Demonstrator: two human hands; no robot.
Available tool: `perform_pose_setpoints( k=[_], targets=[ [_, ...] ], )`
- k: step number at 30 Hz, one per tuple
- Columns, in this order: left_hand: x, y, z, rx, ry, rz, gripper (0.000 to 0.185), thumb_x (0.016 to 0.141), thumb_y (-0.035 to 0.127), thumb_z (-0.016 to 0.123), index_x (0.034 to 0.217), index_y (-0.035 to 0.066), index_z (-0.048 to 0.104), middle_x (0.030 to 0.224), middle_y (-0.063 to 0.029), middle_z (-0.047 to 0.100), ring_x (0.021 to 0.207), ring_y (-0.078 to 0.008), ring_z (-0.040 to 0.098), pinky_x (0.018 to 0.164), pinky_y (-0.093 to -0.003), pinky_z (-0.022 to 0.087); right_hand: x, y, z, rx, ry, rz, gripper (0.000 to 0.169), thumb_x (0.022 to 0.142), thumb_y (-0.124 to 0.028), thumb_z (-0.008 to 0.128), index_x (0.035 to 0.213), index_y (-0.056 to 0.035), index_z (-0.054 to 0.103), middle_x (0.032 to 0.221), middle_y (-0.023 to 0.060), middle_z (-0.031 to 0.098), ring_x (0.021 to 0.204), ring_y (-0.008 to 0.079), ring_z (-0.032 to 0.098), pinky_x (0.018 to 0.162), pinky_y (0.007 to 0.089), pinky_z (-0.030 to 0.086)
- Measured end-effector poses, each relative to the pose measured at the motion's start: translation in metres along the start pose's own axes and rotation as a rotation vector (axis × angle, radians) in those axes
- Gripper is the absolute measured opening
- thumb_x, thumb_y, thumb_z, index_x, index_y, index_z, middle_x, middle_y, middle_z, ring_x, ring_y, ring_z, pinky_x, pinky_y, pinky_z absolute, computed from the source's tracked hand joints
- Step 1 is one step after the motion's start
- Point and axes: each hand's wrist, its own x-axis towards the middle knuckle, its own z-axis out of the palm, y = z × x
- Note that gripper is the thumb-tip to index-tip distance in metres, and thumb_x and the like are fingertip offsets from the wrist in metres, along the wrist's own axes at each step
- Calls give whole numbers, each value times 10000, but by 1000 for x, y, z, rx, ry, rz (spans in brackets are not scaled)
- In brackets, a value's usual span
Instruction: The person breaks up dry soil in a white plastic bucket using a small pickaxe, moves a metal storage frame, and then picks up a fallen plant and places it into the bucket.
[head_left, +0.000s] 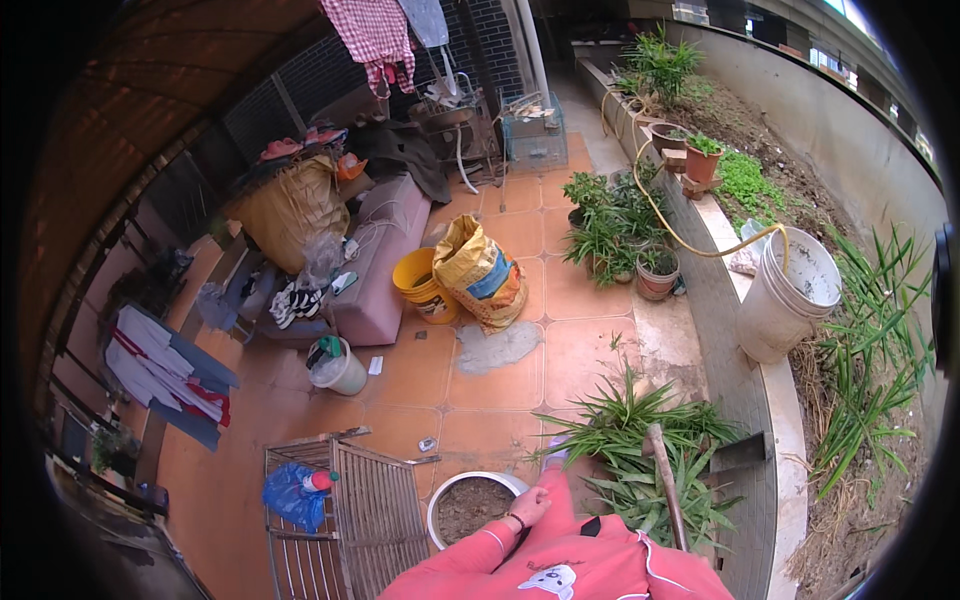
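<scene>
My left hand (529, 505), with a dark bead bracelet at the wrist, is beside the right rim of a round white pot (433, 517). Its fingers are curled; whether they grip the rim cannot be made out. Dark, crumbly soil (472, 508) fills much of the pot. My right hand is out of view. To the right of my pink-clad leg lie long-leaved green plants (637, 420) and thick, spiky leaves (637, 487). A wooden tool handle (666, 484) slants across them, near a dark flat plate (739, 454).
A slatted metal rack (379, 517) holding a blue plastic bag (289, 499) stands left of the pot. Ahead are a yellow bucket (420, 281) and a printed woven sack (480, 277). A white bucket (780, 300) with a hose (694, 250) sits on the right-hand ledge (787, 427).
</scene>
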Motion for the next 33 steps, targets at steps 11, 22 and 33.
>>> perform_pose_setpoints(
  k=[11, 22, 33],
  targets=[
    [175, 79, -116, 17, -127, 71, 256, 766, 217, 596, 932, 23, 579, 833, -120, 630, 786, -220, 604, 704, -325, 477, 167, -191, 97, -17, -201, -109, 314, 666, -247, 704, 615, 11, 533, 496, 36, 467, 479, 112, 429, 460, 312, 370],
    [255, 199, -186, -1432, -460, -278, 276, 856, 232, 579, 1073, 73, 514, 1022, -46, 572, 965, -177, 571, 807, -318, 475, 194, -424, 145, -144, -384, -548, 265, 683, -175, 694, 745, 38, 549, 529, 87, 502, 465, 148, 426, 474, 320, 384],
    [257, 197, -222, -1334, -184, -65, 181, 849, 158, 573, 989, 86, 482, 942, -48, 567, 910, -164, 568, 798, -330, 473, 257, -440, 181, -387, -361, -788, 354, 622, -272, 737, 724, 5, 541, 550, 130, 563, 489, 258, 558, 497, 366, 442]
  ],
)
